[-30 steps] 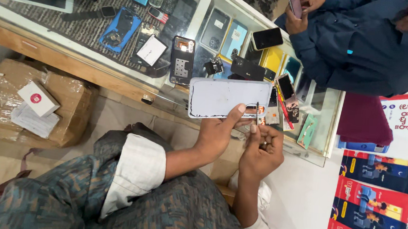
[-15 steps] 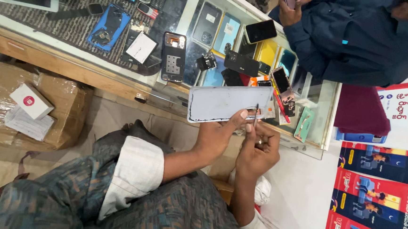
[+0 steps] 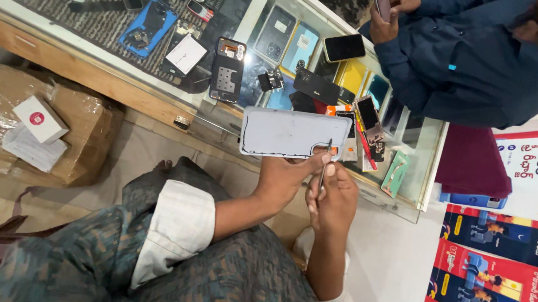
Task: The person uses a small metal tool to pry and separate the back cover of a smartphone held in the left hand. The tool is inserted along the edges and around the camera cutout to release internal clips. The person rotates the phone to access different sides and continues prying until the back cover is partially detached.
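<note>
My left hand was closed on the lower edge of the grey phone back cover, thumb pressed up by its camera cutout, holding the panel flat above my lap and level with the front edge of the glass counter. My right hand was pinched shut around a pair of tweezers, their tips standing at that cutout. Half a second earlier the tips had been a little off to the right of the opening; they had since come in to the rim, while the cover had barely shifted. I judged that the fine work at the camera opening was under way, not finished. Beyond the cover, an opened phone and loose parts lay on the counter, and another person in a blue shirt held a phone across it. A cardboard box sat to my left.
</note>
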